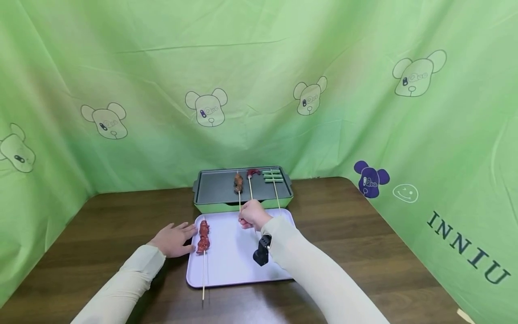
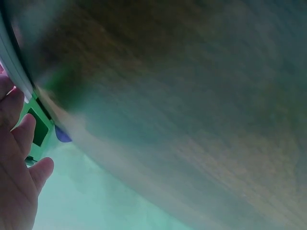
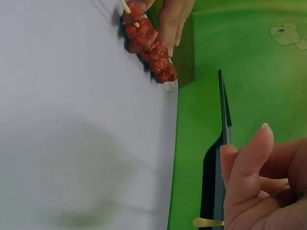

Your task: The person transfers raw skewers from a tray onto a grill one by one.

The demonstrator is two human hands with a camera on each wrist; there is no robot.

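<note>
In the head view my right hand [image 1: 252, 215] is over the far part of the white tray [image 1: 226, 265], its fingers at the lower stick of a brown meat skewer [image 1: 238, 183] and pinching it. That meat lies on the grill pan [image 1: 216, 184]. Right of it on the pan are a skewer with a dark-red curled piece [image 1: 253, 172] and one with several green vegetable sticks [image 1: 273, 176]. My left hand [image 1: 173, 240] is spread at the tray's left edge, beside a red meat skewer [image 1: 203, 237] whose stick extends past the near rim.
The green-sided grill stands directly behind the tray on a brown wooden table [image 1: 344, 234]. Close behind the grill hangs a green curtain [image 1: 259, 144] with printed bear heads. A black wrist camera [image 1: 262, 250] on the right sleeve hides part of the tray.
</note>
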